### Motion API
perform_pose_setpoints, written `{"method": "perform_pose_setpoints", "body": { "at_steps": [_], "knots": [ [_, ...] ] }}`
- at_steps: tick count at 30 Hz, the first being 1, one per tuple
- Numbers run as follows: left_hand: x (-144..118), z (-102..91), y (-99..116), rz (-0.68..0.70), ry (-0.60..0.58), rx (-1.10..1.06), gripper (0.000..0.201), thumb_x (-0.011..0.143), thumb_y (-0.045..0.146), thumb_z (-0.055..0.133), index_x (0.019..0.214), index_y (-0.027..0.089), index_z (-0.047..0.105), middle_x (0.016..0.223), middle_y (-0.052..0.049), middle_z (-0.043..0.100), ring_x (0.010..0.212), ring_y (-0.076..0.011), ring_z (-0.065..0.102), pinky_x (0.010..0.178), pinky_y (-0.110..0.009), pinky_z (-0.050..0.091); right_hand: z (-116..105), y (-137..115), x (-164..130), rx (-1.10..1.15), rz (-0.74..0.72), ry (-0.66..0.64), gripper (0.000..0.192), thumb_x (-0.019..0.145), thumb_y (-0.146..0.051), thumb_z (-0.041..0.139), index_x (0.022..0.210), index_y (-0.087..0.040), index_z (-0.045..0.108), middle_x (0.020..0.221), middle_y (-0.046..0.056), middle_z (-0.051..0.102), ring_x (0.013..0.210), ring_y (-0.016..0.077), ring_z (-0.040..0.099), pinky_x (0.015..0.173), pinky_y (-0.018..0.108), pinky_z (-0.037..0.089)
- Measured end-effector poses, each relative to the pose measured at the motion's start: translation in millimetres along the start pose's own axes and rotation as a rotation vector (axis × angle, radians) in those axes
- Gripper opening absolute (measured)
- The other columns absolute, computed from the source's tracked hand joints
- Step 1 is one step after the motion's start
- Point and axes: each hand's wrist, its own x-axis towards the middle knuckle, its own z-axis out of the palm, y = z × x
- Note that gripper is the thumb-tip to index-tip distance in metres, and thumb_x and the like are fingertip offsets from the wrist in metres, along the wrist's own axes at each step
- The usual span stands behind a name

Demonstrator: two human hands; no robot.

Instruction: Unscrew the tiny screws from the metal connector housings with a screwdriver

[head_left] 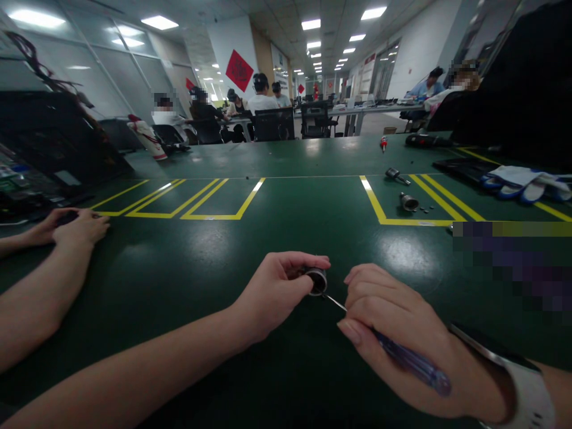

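Note:
My left hand [279,292] grips a small round metal cup-shaped part [318,281], its open mouth facing right toward me. My right hand [397,333] is closed around a screwdriver with a clear purplish handle [415,363]. The thin shaft [334,302] reaches left, and its tip is at the lower rim of the metal part; whether it touches the rim or goes inside I cannot tell. Both hands are just above the green table [214,369].
Farther right lie another metal cup part [409,202] with several small bits, a dark metal piece with a shaft [397,176], a red screwdriver [383,143], a dark power tool [428,141] and white-blue gloves [527,182]. Yellow tape [210,217] marks the table. A co-worker's hands [80,226] are at left.

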Motion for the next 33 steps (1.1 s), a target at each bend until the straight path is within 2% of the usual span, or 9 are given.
{"method": "perform_pose_setpoints", "body": {
  "at_steps": [11,15,17,19,22,24,28,33],
  "knots": [
    [1,0.8,-1,0.010,0.013,0.010,0.025,0.064,0.003,0.058,0.081,0.016,0.071,0.100,-0.005,0.070,0.087,-0.0172,0.065,0.080,-0.031,0.052,1,2,0,-0.054,-0.035,-0.007,0.013,0.084,-0.008,0.047,0.074,-0.014,0.052,0.064,0.003,0.054,0.065,0.0141,0.047,0.071,0.036,0.043],
    [4,-3.1,-4,0.027,0.006,-0.011,0.024,0.064,0.002,0.058,0.079,0.015,0.071,0.101,-0.005,0.070,0.094,-0.0185,0.064,0.083,-0.032,0.051,-4,0,1,0.017,-0.035,0.085,0.014,0.084,-0.008,0.045,0.074,-0.015,0.053,0.062,0.001,0.053,0.063,0.0135,0.048,0.074,0.037,0.043],
    [5,-5.3,-4,0.032,0.007,-0.013,0.024,0.065,0.002,0.058,0.080,0.015,0.071,0.103,-0.006,0.069,0.096,-0.0184,0.063,0.084,-0.031,0.050,-7,3,0,0.111,0.075,0.168,0.020,0.086,-0.012,0.044,0.069,-0.017,0.053,0.059,-0.001,0.051,0.059,0.0123,0.048,0.074,0.036,0.043],
    [7,-6.6,-4,0.020,0.014,-0.009,0.023,0.066,0.003,0.058,0.080,0.015,0.071,0.105,-0.006,0.069,0.093,-0.0178,0.064,0.084,-0.032,0.050,-9,11,-1,0.245,0.305,0.228,0.028,0.089,-0.021,0.044,0.062,-0.018,0.052,0.056,-0.002,0.049,0.057,0.0117,0.048,0.069,0.032,0.043],
    [9,-7.5,-3,-0.016,0.039,0.001,0.022,0.067,0.004,0.059,0.081,0.015,0.070,0.105,-0.007,0.068,0.088,-0.0172,0.065,0.083,-0.033,0.051,-5,28,-3,0.463,0.672,0.227,0.035,0.089,-0.034,0.047,0.059,-0.019,0.054,0.054,-0.001,0.051,0.062,0.0135,0.053,0.061,0.028,0.042],
    [10,-8.2,-2,-0.024,0.042,0.007,0.021,0.067,0.005,0.059,0.082,0.015,0.069,0.105,-0.007,0.068,0.088,-0.0171,0.065,0.083,-0.033,0.051,-1,38,-4,0.556,0.792,0.221,0.036,0.087,-0.040,0.050,0.058,-0.019,0.055,0.053,-0.002,0.051,0.061,0.0137,0.053,0.059,0.027,0.041],
    [10,-9.9,-3,-0.015,0.026,-0.001,0.019,0.068,0.008,0.061,0.084,0.015,0.069,0.102,-0.007,0.069,0.087,-0.0173,0.065,0.083,-0.034,0.051,5,47,-7,0.563,0.811,0.178,0.037,0.085,-0.044,0.051,0.060,-0.018,0.055,0.057,-0.001,0.053,0.058,0.0125,0.051,0.058,0.027,0.042],
    [11,-9.7,-3,-0.016,0.053,-0.013,0.019,0.067,0.009,0.062,0.084,0.014,0.069,0.096,-0.006,0.070,0.082,-0.0162,0.065,0.082,-0.034,0.050,4,42,-6,0.380,0.760,0.088,0.037,0.088,-0.042,0.046,0.062,-0.018,0.056,0.055,-0.002,0.053,0.055,0.0120,0.051,0.054,0.026,0.041]
  ]
}}
